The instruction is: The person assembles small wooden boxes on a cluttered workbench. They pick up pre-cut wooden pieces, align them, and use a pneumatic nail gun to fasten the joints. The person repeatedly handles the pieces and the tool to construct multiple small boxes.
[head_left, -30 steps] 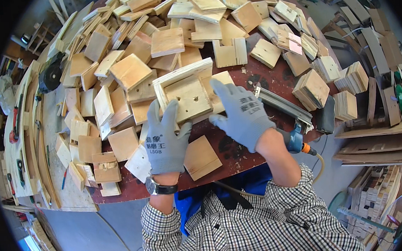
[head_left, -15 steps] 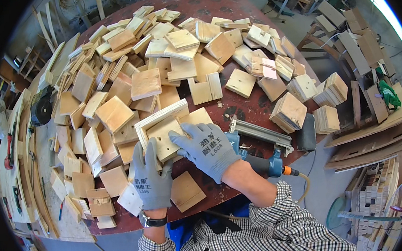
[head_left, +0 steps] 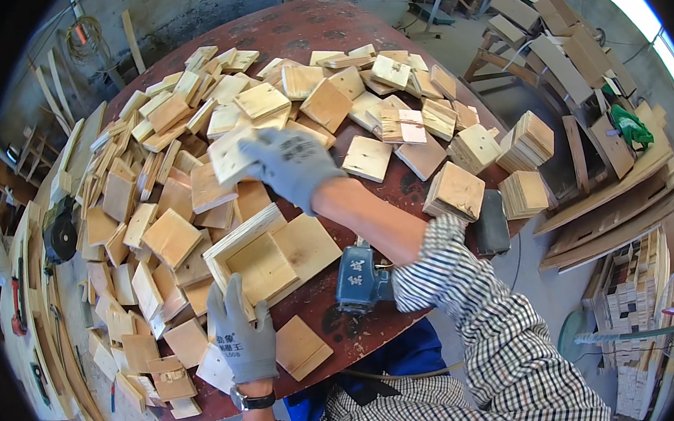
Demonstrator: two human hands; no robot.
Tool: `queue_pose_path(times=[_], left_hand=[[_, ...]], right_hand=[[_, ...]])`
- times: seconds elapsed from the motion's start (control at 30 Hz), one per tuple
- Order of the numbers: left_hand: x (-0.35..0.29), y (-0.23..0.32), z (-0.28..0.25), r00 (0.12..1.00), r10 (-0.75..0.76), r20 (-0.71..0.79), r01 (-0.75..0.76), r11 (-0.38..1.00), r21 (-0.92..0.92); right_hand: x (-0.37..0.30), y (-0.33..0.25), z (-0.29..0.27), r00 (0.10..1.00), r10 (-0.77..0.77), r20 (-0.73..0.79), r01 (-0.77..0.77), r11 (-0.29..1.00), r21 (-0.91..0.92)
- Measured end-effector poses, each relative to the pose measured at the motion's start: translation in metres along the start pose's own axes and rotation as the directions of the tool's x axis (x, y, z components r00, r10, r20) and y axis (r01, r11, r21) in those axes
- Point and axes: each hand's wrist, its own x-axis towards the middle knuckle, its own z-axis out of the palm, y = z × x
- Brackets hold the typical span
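Head view, clock read with twelve toward the top edge. Found right grip (head_left: 290, 165), grey-gloved, apparently closed on the right-hand edge of one pale block (head_left: 230, 157), over the near part of the pile; cannot confirm thumb placement, hidden from this angle. Found left grip (head_left: 243, 329), also grey-gloved, touching the near-left corner of the wooden frame (head_left: 263, 273), thumb set apart from fingers; cannot tell whether clamped or merely resting.

Located the frame flat on the bench (head_left: 298, 23), just past six o'clock from the right grip and at about one o'clock from the left. Judged left grip the nearer. Read the frame's long axis as roughly eight to two o'clock, with raised strip along its upper-left side. Placed the pale block between eleven and twelve o'clock from the frame, clearly apart from it.

Counted, outward from the frame: one blue tool (head_left: 358, 278) between three and four o'clock, partly behind the right sleeve (head_left: 436, 262); one loose square block (head_left: 303, 348) near six; one dark pad (head_left: 491, 222) near three; three thick stacks (head_left: 454, 192) between two and three. Could not count the pile (head_left: 171, 238), spread from nine to one o'clock, owing to overlap.
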Motion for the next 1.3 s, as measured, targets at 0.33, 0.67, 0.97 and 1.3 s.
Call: queue_pose_path(times=[0.33,0.67,0.97,1.3], left_hand=[[-0.005,-0.006,0.000,0.999,-0.030,0.039,0.028,0.998,0.050],[-0.002,-0.003,-0.001,0.999,-0.036,0.033,0.036,0.999,-0.006],[-0.003,-0.005,0.001,1.000,-0.023,0.016,0.023,1.000,-0.020],[-0.004,-0.005,0.001,0.999,-0.041,0.000,0.041,0.994,-0.105]], right_hand=[[0.042,0.176,-0.051,0.684,0.575,0.449,-0.328,0.792,-0.515],[0.020,0.213,-0.051,0.528,0.679,0.511,-0.362,0.724,-0.587],[-0.011,0.209,-0.099,0.740,0.268,0.617,-0.638,0.571,0.517],[-0.021,0.047,-0.123,0.760,-0.020,0.650,-0.544,0.529,0.652]])
